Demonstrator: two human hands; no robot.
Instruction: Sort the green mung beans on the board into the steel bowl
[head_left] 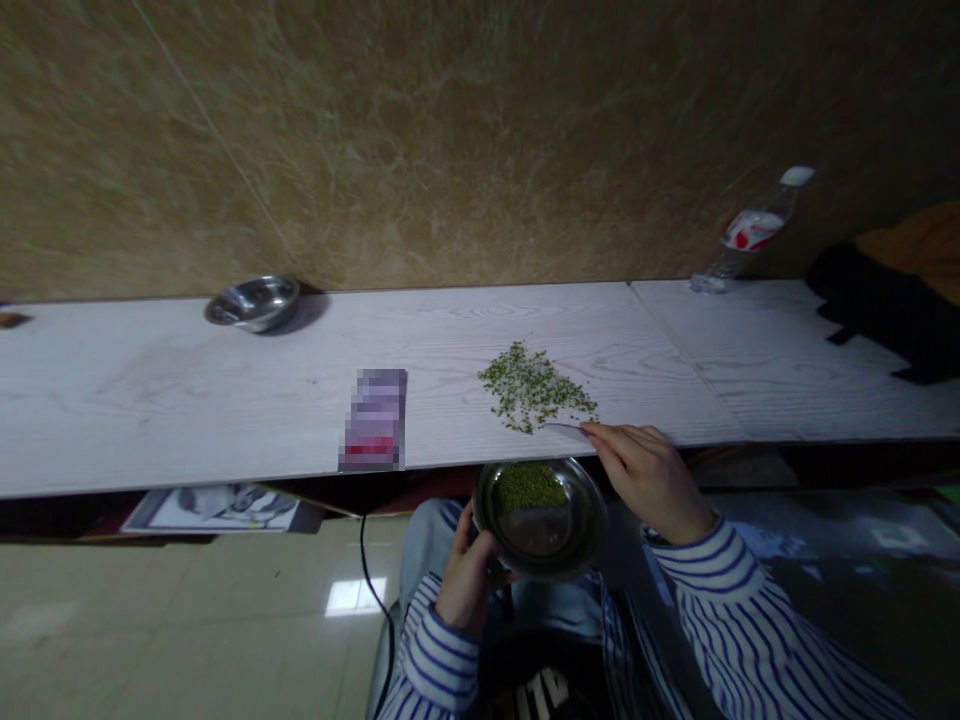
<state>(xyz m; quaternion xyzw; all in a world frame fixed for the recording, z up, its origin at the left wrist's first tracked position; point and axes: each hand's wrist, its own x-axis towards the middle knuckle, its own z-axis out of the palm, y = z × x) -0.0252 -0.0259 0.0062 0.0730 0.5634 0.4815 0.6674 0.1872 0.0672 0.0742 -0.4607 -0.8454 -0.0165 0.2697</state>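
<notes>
My left hand (472, 577) grips the left rim of a round metal bowl (592, 530), just below the table's front edge. Small green beans (531, 487) lie in the far part of that bowl. On the table, above the bowl, green beans are spread together with white grains (529, 385). My right hand (651, 475) is at the front edge, closed on a thin grey utensil (564, 427) whose tip touches the near side of the spread pile. The utensil's kind cannot be made out, as my fingers cover most of it.
A second metal bowl (255, 304) stands at the back left. A pixelated flat purple object (375, 420) lies near the front edge. A clear bottle (750, 232) and dark cloth (892, 300) are at the right. The wall borders the white table (150, 400).
</notes>
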